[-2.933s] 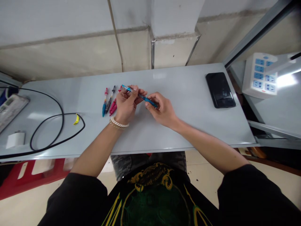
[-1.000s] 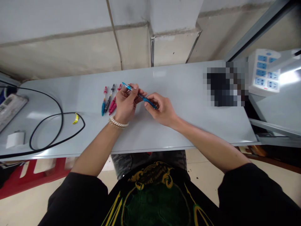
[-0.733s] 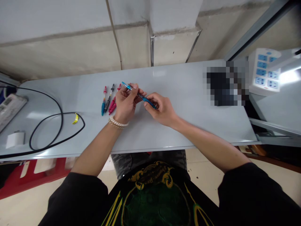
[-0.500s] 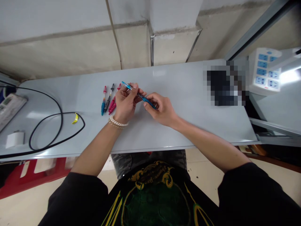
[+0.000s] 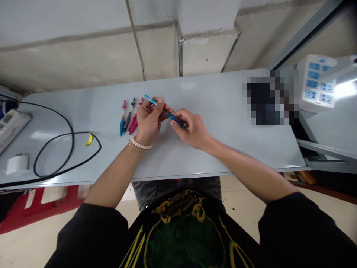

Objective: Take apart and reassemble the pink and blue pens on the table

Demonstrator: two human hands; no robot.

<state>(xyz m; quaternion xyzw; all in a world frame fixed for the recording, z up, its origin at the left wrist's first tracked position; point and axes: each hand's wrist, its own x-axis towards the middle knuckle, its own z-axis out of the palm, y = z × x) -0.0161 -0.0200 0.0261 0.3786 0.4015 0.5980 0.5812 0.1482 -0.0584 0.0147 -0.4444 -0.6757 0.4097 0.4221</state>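
A blue pen [image 5: 175, 120] is held slantwise above the table by both hands. My left hand [image 5: 150, 118] pinches its upper part between thumb and fingers, with the light blue end sticking out past them. Round the lower, darker blue part, the fingers of my right hand [image 5: 191, 128] are closed. Just left of my left hand lie several pens: one with a blue grip and pink end [image 5: 122, 118], a black one [image 5: 129, 114], and pink ones [image 5: 134, 122], partly hidden behind the hand.
A black cable [image 5: 73, 141] with a yellow tag [image 5: 89, 140] loops over the table's left side, near a white adapter [image 5: 17, 164] and a power strip [image 5: 13, 128]. At the right are a blurred dark object [image 5: 262, 102] and a multi-socket block [image 5: 318, 83].
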